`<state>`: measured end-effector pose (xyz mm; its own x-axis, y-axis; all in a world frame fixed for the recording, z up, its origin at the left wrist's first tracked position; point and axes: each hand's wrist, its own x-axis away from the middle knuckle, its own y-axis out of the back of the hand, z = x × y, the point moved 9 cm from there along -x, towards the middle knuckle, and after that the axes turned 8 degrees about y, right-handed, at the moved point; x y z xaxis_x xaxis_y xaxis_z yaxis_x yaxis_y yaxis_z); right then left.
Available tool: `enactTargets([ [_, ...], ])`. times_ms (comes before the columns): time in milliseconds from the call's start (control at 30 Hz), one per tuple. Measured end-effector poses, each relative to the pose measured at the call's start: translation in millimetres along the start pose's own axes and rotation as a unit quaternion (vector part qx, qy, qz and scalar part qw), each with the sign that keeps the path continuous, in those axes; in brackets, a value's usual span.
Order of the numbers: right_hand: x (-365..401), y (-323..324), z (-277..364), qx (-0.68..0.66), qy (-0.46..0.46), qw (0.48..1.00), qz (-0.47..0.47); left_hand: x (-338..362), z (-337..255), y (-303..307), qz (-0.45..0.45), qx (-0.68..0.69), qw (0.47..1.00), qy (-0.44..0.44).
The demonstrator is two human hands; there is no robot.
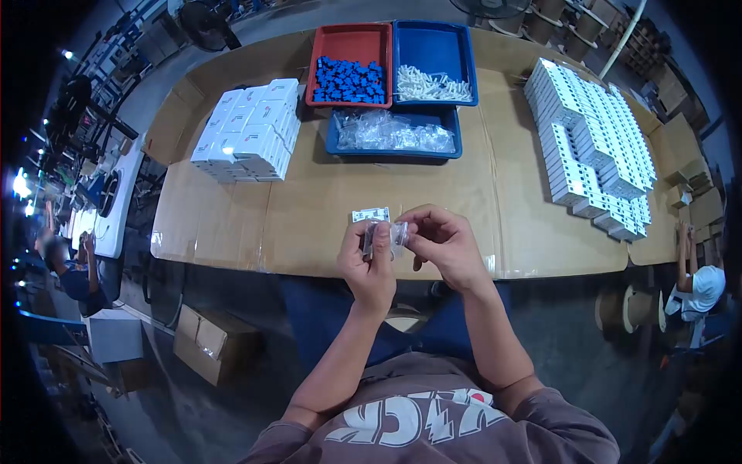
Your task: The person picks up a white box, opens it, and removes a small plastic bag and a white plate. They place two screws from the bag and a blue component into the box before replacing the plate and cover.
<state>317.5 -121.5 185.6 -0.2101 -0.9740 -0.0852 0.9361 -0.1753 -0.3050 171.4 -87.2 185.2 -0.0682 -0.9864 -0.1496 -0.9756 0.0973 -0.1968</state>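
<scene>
Both hands meet just above the near edge of the cardboard-covered table (325,209). My left hand (368,267) and my right hand (444,243) together pinch a small clear plastic bag (384,236) with something dark inside. A small printed card (370,214) lies flat on the table just behind my left hand's fingers. What is inside the bag is too small to tell.
At the back stand a red tray (348,35) of blue parts, a blue tray (435,46) of white parts and a blue tray (394,147) of clear bags. White boxes are stacked at left (251,131) and right (595,131). Other people sit at far left and right.
</scene>
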Motion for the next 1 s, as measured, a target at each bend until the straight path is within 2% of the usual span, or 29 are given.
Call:
enactTargets([
  [133,1.8,0.0,-0.4,-0.03,0.018,0.999,-0.029,0.9,-2.7,-5.0,0.0,-0.006,1.0,-0.001],
  [267,2.8,3.6,-2.8,-0.002,0.014,1.0,-0.027,1.7,-2.5,-4.4,-0.009,0.003,0.999,0.035],
  [500,2.9,6.3,-5.6,-0.007,-0.014,1.0,-0.019,-7.7,19.6,3.4,0.027,0.053,0.988,0.146],
  [567,2.7,9.2,-3.4,-0.001,-0.008,1.0,-0.022,-16.5,9.4,2.1,0.041,-0.008,0.994,0.097],
  [600,3.3,13.0,-1.6,0.05,0.006,0.998,-0.031,-20.0,3.5,2.1,0.047,-0.038,0.996,0.072],
  [633,3.1,16.2,0.4,0.1,0.02,0.994,-0.04,-21.3,-14.6,-0.7,0.07,-0.12,0.99,-0.015],
  [700,2.3,19.4,7.6,0.198,0.061,0.977,-0.046,-16.6,-50.9,-11.3,0.113,-0.277,0.936,-0.188],
  [767,4.5,17.8,16.1,0.289,0.11,0.95,-0.04,-13.3,-51.4,-21.0,0.202,-0.33,0.906,-0.17],
  [833,5.3,11.2,13.1,0.266,0.087,0.96,-0.021,-11.3,-44.1,-29.4,0.29,-0.37,0.87,-0.15],
  [867,4.3,7.8,11.6,0.254,0.077,0.964,-0.012,-11.9,-40.8,-27.7,0.276,-0.36,0.879,-0.15],
  [967,4.9,8.1,5.2,0.269,0.084,0.96,-0.012,-16.6,-17.7,-16.9,0.292,-0.283,0.912,-0.051],
  [1000,6.4,8.1,8.7,0.295,0.088,0.952,-0.013,-14.4,-20.5,-18.9,0.303,-0.271,0.913,-0.045],
])
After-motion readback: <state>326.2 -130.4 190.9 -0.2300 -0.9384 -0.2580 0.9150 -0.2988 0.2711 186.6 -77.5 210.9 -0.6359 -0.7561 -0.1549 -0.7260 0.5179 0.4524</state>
